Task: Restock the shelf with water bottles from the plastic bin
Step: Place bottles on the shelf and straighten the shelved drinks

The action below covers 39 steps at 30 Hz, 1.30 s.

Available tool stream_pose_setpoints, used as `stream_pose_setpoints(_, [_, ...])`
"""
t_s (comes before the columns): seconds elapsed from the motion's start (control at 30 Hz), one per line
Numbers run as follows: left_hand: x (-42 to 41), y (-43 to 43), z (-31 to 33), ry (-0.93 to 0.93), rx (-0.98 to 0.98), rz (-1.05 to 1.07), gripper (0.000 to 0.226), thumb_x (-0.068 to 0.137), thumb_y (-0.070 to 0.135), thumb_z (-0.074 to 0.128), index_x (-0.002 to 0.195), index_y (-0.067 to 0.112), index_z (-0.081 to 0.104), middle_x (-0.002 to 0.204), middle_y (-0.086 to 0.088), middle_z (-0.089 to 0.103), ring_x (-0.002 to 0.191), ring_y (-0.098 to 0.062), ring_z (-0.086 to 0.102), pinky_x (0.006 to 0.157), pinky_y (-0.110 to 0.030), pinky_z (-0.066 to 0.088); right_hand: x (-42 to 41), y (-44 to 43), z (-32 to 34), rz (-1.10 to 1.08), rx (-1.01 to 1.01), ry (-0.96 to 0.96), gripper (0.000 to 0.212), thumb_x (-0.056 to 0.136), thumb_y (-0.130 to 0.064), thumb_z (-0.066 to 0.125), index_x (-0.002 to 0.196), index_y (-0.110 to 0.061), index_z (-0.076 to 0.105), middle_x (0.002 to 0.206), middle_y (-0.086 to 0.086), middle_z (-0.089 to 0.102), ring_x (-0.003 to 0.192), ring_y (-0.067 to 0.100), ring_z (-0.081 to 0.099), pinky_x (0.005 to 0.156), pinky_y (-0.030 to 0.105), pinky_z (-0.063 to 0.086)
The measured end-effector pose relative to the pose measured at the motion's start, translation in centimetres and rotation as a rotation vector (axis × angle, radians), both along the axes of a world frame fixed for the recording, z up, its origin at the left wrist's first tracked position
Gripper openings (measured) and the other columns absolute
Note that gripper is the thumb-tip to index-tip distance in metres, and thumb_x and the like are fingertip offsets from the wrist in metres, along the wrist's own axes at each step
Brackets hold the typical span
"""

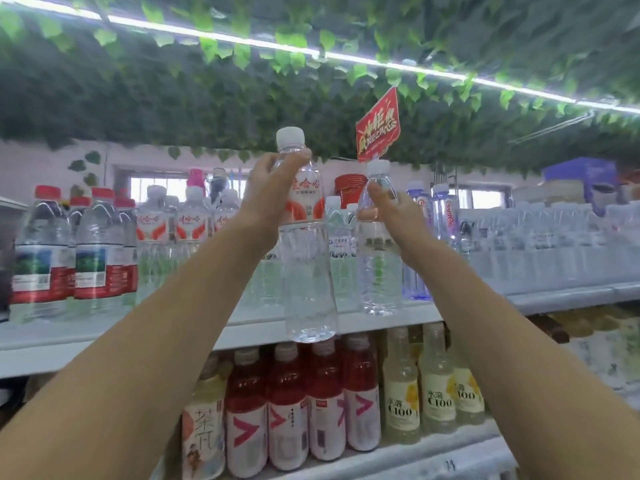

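Note:
My left hand point(273, 188) grips a clear water bottle with a red-and-white label and a white cap point(304, 258) by its upper part, and the bottle hangs in the air in front of the top shelf point(381, 322). My right hand point(391, 211) holds a second clear bottle with a pale label point(379, 271) near its shoulder; its base is at the shelf's front edge. Matching red-and-white labelled bottles point(190, 226) stand on the shelf to the left. The plastic bin is out of view.
Large red-labelled water bottles point(69, 251) fill the shelf's left end and rows of small clear bottles point(554, 244) its right. Red drinks point(304, 403) and yellow C100 bottles point(436, 389) line the lower shelf. A red sign point(378, 124) and leafy vines hang overhead.

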<state>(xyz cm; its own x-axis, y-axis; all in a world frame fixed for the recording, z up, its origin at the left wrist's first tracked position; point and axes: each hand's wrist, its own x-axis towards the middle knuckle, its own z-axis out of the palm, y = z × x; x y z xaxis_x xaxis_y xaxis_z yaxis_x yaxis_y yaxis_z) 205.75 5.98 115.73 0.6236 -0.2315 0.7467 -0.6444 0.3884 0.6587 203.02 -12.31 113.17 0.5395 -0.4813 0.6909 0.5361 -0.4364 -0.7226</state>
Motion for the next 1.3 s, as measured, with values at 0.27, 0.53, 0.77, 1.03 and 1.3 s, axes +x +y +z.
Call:
stream_pose_setpoints(0.27, [4.1, -4.9, 0.9, 0.000, -0.007, 0.054, 0.012, 0.087, 0.034, 0.058, 0.092, 0.026, 0.051, 0.089, -0.006, 0.058, 0.076, -0.022, 0.059, 0.062, -0.030, 0.050, 6.1, -5.1, 0.8, -0.033, -0.052, 0.068, 0.088, 0.082, -0.058, 0.057, 0.148, -0.012, 0.020, 0.149, 0.009, 0.034, 0.135, 0.028, 0.035, 0.105, 0.044, 0.032])
stream_pose_setpoints(0.53, [6.6, -7.9, 1.8, 0.006, -0.017, 0.064, 0.013, 0.088, 0.034, 0.058, 0.091, 0.023, 0.052, 0.088, -0.006, 0.057, 0.073, -0.020, 0.059, 0.065, -0.034, 0.052, 10.4, -7.8, -0.7, -0.014, 0.000, 0.083, 0.085, 0.082, -0.056, 0.059, 0.146, -0.015, 0.020, 0.147, 0.008, 0.036, 0.135, 0.029, 0.035, 0.107, 0.046, 0.033])
stream_pose_setpoints(0.77, [7.7, -8.8, 1.5, -0.007, 0.008, 0.072, 0.016, 0.088, 0.035, 0.057, 0.093, 0.022, 0.050, 0.085, -0.003, 0.055, 0.077, -0.021, 0.058, 0.070, -0.036, 0.051, 9.9, -8.4, -3.0, 0.067, -0.070, 0.277, 0.079, 0.089, -0.052, 0.052, 0.149, -0.019, 0.014, 0.154, 0.006, 0.024, 0.140, 0.026, 0.026, 0.110, 0.045, 0.026])
stream_pose_setpoints(1.03, [8.7, -8.6, 1.3, 0.001, -0.010, 0.078, 0.020, 0.082, 0.039, 0.061, 0.091, 0.024, 0.052, 0.092, -0.005, 0.059, 0.088, -0.025, 0.063, 0.079, -0.042, 0.054, 8.6, -9.9, -5.0, 0.253, 0.020, 0.359, 0.083, 0.089, -0.030, 0.062, 0.151, -0.015, 0.009, 0.157, 0.002, 0.017, 0.143, 0.023, 0.020, 0.115, 0.040, 0.017])
stream_pose_setpoints(1.3, [9.4, -8.5, 0.7, 0.023, -0.023, 0.092, 0.019, 0.085, 0.038, 0.059, 0.095, 0.024, 0.051, 0.094, -0.004, 0.061, 0.092, -0.024, 0.065, 0.087, -0.048, 0.053, 9.2, -10.4, -6.8, 0.061, 0.034, 0.316, 0.068, 0.087, -0.026, 0.067, 0.143, -0.007, 0.034, 0.144, 0.009, 0.041, 0.130, 0.024, 0.041, 0.096, 0.031, 0.035])
